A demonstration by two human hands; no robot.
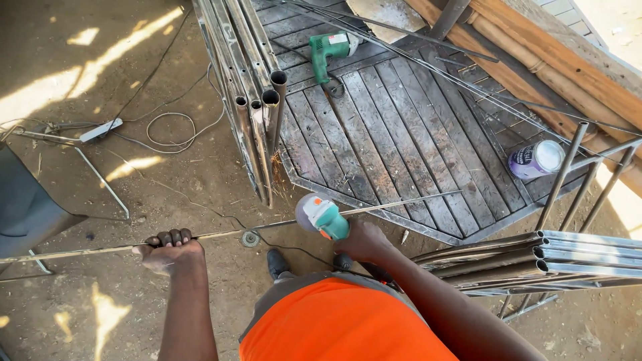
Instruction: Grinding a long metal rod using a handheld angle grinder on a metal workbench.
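My left hand (170,250) is closed around a long thin metal rod (80,252) that runs from the left edge across the dirt to the wooden platform. My right hand (364,242) grips a teal and orange angle grinder (321,215), whose head sits on the rod just right of a small round disc (251,238) lying on the ground. A few sparks show above the grinder near the pipe ends. My orange shirt and one dark shoe (277,263) fill the bottom centre.
A slatted wooden platform (401,127) holds a second green power tool (329,50) and a purple-labelled can (535,159). Bundled steel pipes (257,93) stand left of it; more tubes (535,261) lie at right. Cables and a power strip (100,130) lie on the dirt.
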